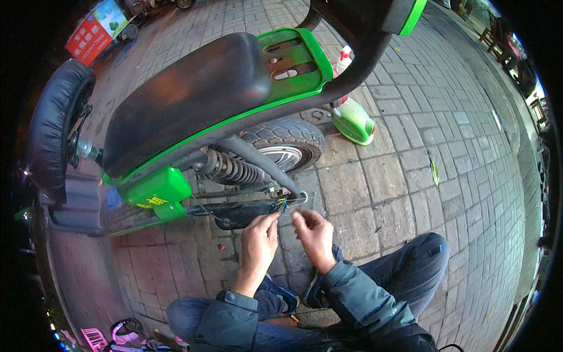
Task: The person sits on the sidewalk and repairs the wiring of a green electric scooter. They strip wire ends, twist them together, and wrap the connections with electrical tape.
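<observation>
A green and black electric scooter (187,88) stands in front of me, its rear wheel (305,141) and spring shock absorber (234,171) facing me. Thin coloured wires (282,204) stick out beside the end of a black housing (234,215) low by the wheel. My left hand (260,239) is closed in a pinch at these wires, with its fingertips against their lower ends. Just to the right, my right hand (316,236) has its thumb and fingers pressed together. Whatever lies between them is too small to make out.
A green plastic scooter part (353,122) lies on the paving behind the wheel, near a red and white bottle (345,58). A padded black backrest (56,129) rises at the left. My bent knee (431,252) is at the right. A small red piece (221,247) lies on the bricks.
</observation>
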### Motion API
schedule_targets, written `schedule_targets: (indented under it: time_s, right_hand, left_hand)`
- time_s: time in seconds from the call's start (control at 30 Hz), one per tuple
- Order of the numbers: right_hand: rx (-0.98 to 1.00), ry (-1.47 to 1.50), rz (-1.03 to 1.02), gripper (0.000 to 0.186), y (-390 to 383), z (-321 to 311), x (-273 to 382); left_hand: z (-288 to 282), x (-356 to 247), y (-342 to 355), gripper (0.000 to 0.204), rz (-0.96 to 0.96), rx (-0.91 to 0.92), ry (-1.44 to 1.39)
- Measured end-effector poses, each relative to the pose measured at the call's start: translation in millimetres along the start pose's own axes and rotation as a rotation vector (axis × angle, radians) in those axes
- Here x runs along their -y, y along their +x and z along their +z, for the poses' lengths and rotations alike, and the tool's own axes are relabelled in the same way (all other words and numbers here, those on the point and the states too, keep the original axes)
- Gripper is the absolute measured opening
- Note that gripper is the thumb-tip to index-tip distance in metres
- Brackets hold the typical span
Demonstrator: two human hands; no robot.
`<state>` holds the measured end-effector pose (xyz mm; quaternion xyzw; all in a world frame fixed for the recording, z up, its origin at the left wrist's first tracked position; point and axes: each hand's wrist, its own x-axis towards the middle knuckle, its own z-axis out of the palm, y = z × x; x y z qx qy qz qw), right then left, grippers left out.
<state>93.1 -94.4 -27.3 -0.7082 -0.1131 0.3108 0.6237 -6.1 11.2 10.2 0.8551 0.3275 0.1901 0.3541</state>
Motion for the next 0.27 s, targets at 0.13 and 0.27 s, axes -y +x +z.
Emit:
schedule_targets:
  time_s: [0.13,0.27]
  right_hand:
    - [-0.027,-0.538,-0.756,0.041,0.5,-2.6,-0.4]
    - [-0.021,-0.532,-0.806,0.038,6.6,1.0,-1.7]
  left_hand:
    - [2.3,0.6,-0.4,0.020,0.062,-0.041,0.056]
    - [0.5,0.6,-0.4,0.020,0.045,-0.017,0.052]
